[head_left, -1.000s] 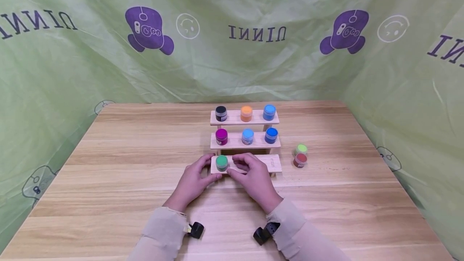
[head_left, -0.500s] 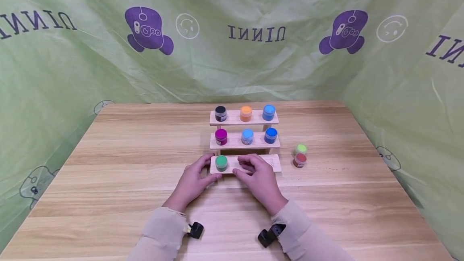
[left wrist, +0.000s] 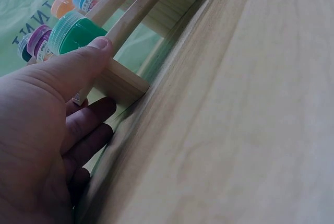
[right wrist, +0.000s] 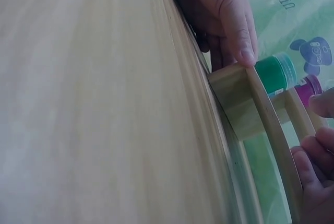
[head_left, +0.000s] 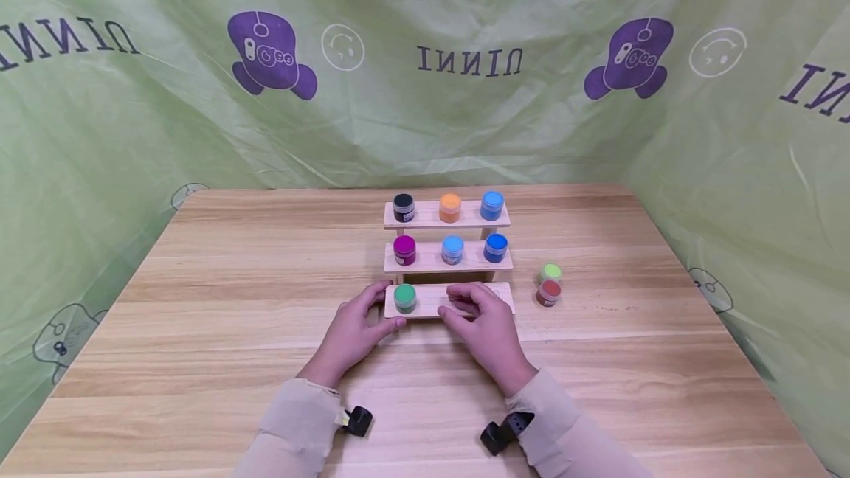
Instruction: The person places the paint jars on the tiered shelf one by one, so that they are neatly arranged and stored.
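A three-tier wooden stand (head_left: pixel 425 304) holds small paint jars with coloured lids. At the left end of its lowest step sits a green paint jar (head_left: pixel 405 299). My left hand (head_left: pixel 354 329) grips that end of the step, its thumb on the front edge beside the jar and its index finger at the back. In the left wrist view, the other fingers (left wrist: pixel 88 125) lie beside the step's wooden leg. My right hand (head_left: pixel 488 324) is over the step's right half with fingers loosely bent, and nothing shows between them. The right wrist view catches only part of its fingers (right wrist: pixel 315 156).
The middle step carries a purple jar (head_left: pixel 404 250), a light blue jar (head_left: pixel 452 250) and a dark blue jar (head_left: pixel 495 248). Black (head_left: pixel 403 207), orange (head_left: pixel 450 207) and blue (head_left: pixel 491 205) jars stand on top. Light green (head_left: pixel 550 273) and red-brown (head_left: pixel 549 293) jars are on the table (head_left: pixel 199 301).
My right hand has slid rightward along the lowest step, away from the green jar. The left hand stays at the left end, and the jars have not moved.
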A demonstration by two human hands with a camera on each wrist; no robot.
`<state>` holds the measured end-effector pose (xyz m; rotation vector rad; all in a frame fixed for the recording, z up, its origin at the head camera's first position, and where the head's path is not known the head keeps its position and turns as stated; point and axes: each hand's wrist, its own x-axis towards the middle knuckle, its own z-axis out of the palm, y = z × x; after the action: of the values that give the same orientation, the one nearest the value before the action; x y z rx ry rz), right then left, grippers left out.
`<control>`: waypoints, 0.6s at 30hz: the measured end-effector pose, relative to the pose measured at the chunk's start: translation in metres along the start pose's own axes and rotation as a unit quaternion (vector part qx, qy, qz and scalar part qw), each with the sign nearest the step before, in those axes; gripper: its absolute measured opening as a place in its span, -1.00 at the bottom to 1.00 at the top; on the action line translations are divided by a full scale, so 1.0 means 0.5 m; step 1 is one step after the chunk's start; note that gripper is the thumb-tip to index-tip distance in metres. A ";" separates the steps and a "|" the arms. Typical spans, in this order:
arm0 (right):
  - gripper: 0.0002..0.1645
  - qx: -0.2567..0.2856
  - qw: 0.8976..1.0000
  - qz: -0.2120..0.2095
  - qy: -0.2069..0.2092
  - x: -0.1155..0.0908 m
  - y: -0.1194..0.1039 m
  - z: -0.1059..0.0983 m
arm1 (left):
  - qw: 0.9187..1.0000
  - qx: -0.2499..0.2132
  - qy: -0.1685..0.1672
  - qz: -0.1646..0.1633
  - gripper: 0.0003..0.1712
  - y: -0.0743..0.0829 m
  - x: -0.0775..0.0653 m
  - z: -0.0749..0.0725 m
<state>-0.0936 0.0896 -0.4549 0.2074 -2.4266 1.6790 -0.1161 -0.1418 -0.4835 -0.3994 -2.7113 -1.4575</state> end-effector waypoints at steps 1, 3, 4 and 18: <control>-0.63 0.001 1.000 0.000 0.002 0.000 0.002 -0.002 | 1.000 0.000 0.000 0.000 -0.22 0.000 0.000 0.000; -0.63 0.001 1.000 -0.003 0.007 -0.001 0.006 -0.005 | 1.000 -0.001 -0.001 -0.003 -0.22 -0.001 0.001 0.001; -0.64 0.001 1.000 -0.005 0.010 -0.001 0.008 -0.006 | 1.000 -0.001 -0.002 -0.004 -0.22 -0.001 0.001 0.001; -0.69 0.002 0.999 -0.017 0.038 -0.005 0.025 -0.030 | 1.000 -0.001 -0.004 -0.011 -0.20 0.003 0.000 -0.002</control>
<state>-0.0929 0.1082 -0.4615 0.1819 -2.3515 1.6478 -0.1156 -0.1417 -0.4818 -0.3788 -2.7296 -1.4661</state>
